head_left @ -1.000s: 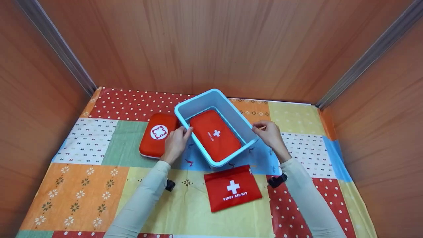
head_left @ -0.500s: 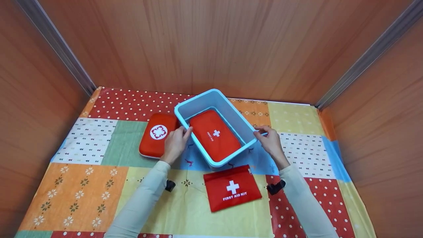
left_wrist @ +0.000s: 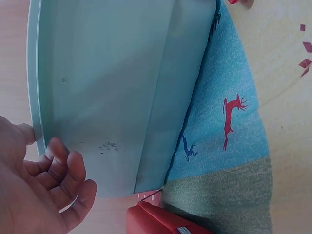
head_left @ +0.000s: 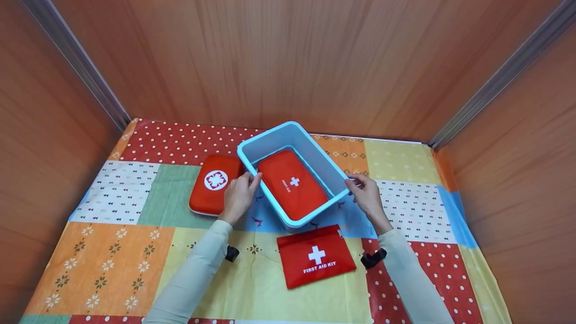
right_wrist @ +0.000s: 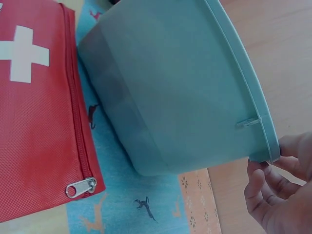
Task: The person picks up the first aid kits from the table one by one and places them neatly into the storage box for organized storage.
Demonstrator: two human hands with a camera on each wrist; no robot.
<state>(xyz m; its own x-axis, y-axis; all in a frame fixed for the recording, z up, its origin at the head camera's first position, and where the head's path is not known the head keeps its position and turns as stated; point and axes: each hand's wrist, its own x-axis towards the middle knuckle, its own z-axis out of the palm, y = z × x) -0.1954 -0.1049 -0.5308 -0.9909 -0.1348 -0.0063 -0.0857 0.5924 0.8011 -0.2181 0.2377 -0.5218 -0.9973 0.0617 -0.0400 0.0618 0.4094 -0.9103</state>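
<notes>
A light-blue plastic bin (head_left: 319, 207) sits at an angle on the patchwork cloth. Inside it lies a red first aid pouch (head_left: 288, 180) with a white cross. My left hand (head_left: 239, 195) pinches the bin's left rim, thumb on top and fingers curled below, as the left wrist view (left_wrist: 48, 180) also shows. At the right corner my right hand (head_left: 366, 193) grips the rim between thumb and fingers; the right wrist view shows those fingers (right_wrist: 278, 180) under the lip. A red hard case (head_left: 211, 198) with a round white emblem lies beside my left hand.
A flat red zip pouch (head_left: 315, 274) marked FIRST AID KIT lies in front of the bin. Wood-grain panels (head_left: 279, 58) stand at the back and both sides. The patchwork cloth (head_left: 112, 265) covers the surface.
My right hand has shifted slightly toward me along the bin's right corner, and its forearm has swung a little left. The left hand, bin and pouches stay where they were.
</notes>
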